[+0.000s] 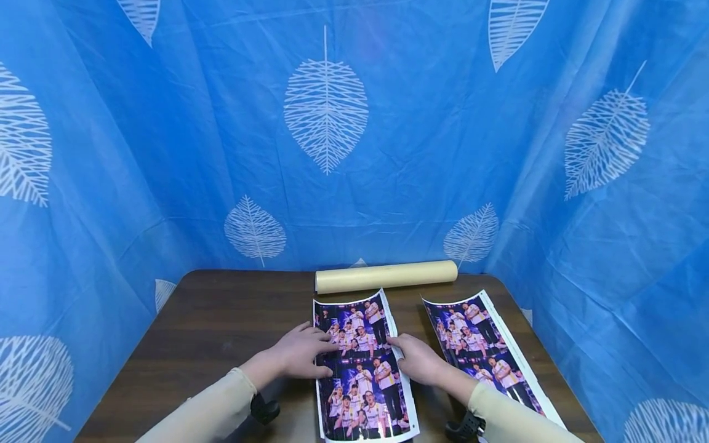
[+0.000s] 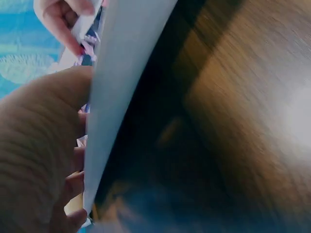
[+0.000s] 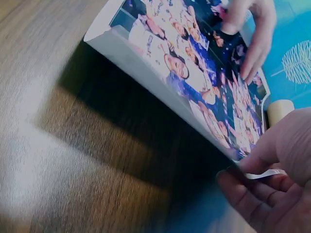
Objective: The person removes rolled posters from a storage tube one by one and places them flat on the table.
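A glossy printed photo sheet [image 1: 360, 400] with two stacked group pictures and white borders lies lengthwise before me, its far end curling up. My left hand [image 1: 299, 352] rests on its left side, fingers spread over the printed face. From the left wrist, the sheet's pale underside [image 2: 121, 73] tilts above the table, with that hand's fingers on the picture side. My right hand [image 1: 421, 362] pinches the right border. In the right wrist view the thumb is on top of the sheet's edge [image 3: 165, 92] and the fingers are underneath, with shadow on the wood below.
A second, similar photo sheet [image 1: 471, 332] lies to the right, partly under my right forearm. At the back of the dark wooden table [image 1: 221, 314] lies a cream-coloured roll [image 1: 388, 277]. Blue leaf-patterned cloth [image 1: 388, 203] hangs around the table's back and sides.
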A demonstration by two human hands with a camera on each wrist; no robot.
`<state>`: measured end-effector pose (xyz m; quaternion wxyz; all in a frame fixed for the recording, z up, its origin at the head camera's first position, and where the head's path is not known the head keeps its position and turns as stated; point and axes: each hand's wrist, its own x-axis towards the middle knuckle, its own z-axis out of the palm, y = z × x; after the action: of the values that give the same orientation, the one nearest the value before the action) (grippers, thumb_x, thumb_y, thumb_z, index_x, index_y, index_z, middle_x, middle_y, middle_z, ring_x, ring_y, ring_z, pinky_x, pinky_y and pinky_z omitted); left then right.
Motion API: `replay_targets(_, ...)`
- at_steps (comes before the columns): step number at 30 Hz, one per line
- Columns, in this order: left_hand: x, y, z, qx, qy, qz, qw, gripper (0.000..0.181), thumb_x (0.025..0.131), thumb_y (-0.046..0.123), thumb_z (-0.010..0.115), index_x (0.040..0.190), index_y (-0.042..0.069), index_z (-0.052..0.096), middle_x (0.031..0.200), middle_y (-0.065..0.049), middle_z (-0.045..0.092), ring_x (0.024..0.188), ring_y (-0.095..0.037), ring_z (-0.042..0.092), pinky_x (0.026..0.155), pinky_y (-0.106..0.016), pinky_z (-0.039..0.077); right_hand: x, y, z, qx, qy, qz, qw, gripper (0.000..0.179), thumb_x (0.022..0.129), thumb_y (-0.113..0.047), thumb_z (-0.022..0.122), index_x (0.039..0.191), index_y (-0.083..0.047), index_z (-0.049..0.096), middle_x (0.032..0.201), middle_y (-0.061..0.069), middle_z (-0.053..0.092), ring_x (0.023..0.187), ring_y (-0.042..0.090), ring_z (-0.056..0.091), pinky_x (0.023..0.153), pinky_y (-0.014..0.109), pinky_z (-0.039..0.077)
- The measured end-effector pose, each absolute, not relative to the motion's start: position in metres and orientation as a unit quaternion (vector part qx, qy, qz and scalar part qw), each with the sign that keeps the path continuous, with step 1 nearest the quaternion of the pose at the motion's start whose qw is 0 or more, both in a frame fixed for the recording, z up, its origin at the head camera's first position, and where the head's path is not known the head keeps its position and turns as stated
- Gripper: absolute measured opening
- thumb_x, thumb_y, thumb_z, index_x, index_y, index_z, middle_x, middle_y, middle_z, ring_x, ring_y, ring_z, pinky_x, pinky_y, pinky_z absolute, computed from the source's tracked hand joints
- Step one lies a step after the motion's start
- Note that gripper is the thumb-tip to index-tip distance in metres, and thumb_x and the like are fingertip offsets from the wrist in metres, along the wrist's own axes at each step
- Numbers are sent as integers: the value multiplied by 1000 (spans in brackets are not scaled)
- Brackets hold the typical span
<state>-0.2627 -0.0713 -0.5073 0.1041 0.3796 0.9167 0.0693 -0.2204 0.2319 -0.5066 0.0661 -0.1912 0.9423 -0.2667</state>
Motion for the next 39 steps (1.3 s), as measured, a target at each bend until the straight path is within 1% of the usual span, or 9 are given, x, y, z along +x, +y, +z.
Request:
replay_targets(8, -267, -85, -521, 358, 921, 86, 129, 88, 84, 66, 71, 156, 21, 46, 165, -12, 32, 150, -34, 29, 121, -58, 21, -223, 234, -510, -160, 958, -205, 116, 55, 85, 5, 70, 139, 4, 59, 118, 17, 65, 94, 21, 57, 86, 46, 51)
replay_targets(14, -271, -88, -524, 315, 931, 100, 157, 103, 79, 74, 71, 160, 20, 38, 167, -14, 25, 153, -36, 22, 121, -59, 16, -226, 234, -513, -145, 964, -179, 131, 53, 87, -7, 76, 138, -2, 62, 121, 18, 66, 102, 26, 62, 92, 51, 52)
replay_targets(18, -273, -89, -525, 312, 931, 99, 164, 98, 82, 71, 70, 160, 20, 39, 167, -14, 27, 152, -36, 24, 122, -58, 17, -229, 234, -510, -147, 969, -145, 137, 55, 87, -14, 79, 138, -4, 63, 124, 17, 67, 109, 29, 64, 95, 51, 52)
replay_targets(22, -277, -90, -522, 304, 930, 121, 167, 80, 90, 58, 71, 156, 22, 45, 165, -12, 32, 150, -38, 28, 120, -60, 21, -233, 233, -505, -151, 974, -99, 137, 53, 86, -21, 82, 136, -7, 66, 123, 13, 69, 110, 28, 65, 94, 49, 53)
replay_targets(26, -281, -92, -519, 295, 925, 160, 180, 66, 93, 42, 74, 152, 24, 52, 162, -10, 36, 148, -42, 29, 117, -63, 26, -237, 233, -501, -172, 976, -69, 113, 45, 81, -22, 87, 123, -10, 74, 116, 10, 70, 104, 26, 65, 89, 47, 54)
replay_targets(29, -286, -94, -519, 299, 922, 171, 177, 64, 91, 40, 77, 149, 24, 55, 161, -10, 39, 147, -41, 31, 116, -63, 28, -243, 235, -503, -201, 974, -60, 84, 39, 77, -21, 90, 112, -10, 77, 110, 7, 67, 99, 25, 61, 84, 45, 54)
replay_targets(34, -295, -95, -519, 295, 927, 158, 171, 74, 86, 48, 80, 150, 22, 53, 161, -11, 38, 147, -39, 31, 118, -61, 25, -253, 234, -502, -226, 968, -50, 93, 46, 75, -19, 92, 116, -6, 74, 138, 15, 60, 127, 35, 55, 102, 48, 49)
replay_targets(36, -297, -96, -518, 282, 931, 148, 177, 82, 84, 52, 81, 153, 21, 49, 163, -10, 35, 149, -39, 28, 119, -60, 22, -257, 232, -500, -222, 968, -38, 114, 58, 75, -21, 93, 125, -5, 70, 150, 17, 52, 139, 38, 46, 109, 50, 44)
replay_targets(39, -300, -94, -515, 264, 936, 137, 187, 94, 80, 57, 82, 157, 20, 44, 166, -10, 30, 151, -39, 21, 121, -62, 16, -267, 234, -500, -209, 967, -18, 147, 76, 74, -28, 93, 140, -8, 62, 155, 14, 48, 144, 37, 40, 113, 51, 40)
